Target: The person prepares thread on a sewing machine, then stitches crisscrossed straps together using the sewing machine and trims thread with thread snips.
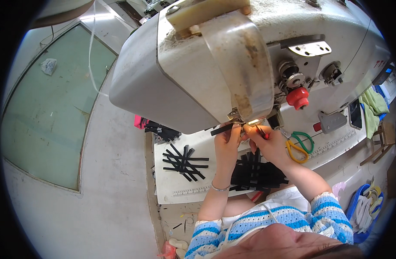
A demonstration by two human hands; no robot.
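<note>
"Guiding a black strip (221, 129), by the look of it. Where exactly?"

"Take the lit stitching area (246, 122) of the sewing machine (133, 82) as the clock's centre. The strip pokes out toward nine, its other end lost behind the fingers."

"And the hands?"

"The left hand (229, 140) sits between seven and eight, thumb and finger pinched nearly closed on the strip. The right hand (269, 140) is at four, fingers curled in, tips just beside the left's. A slim dark-and-red object (262, 133) shows there (too small to name), but I can't tell whether that hand grips it."

"So which step is this?"

"My judgement: lining up the strip close beneath the machine head, at or near the needle. I can't see whether any stitch is in."

"What does the next move call for?"

"A flat, square strip, I'd say, with fingertips clear of the needle's path."

"Anything close by?"

"Crossed black strips (183, 162) lie on the white table (163, 194) at eight, a denser black heap (258, 175) near six by the lap, and scissors (302, 132) with green and orange handles between three and four."
</note>
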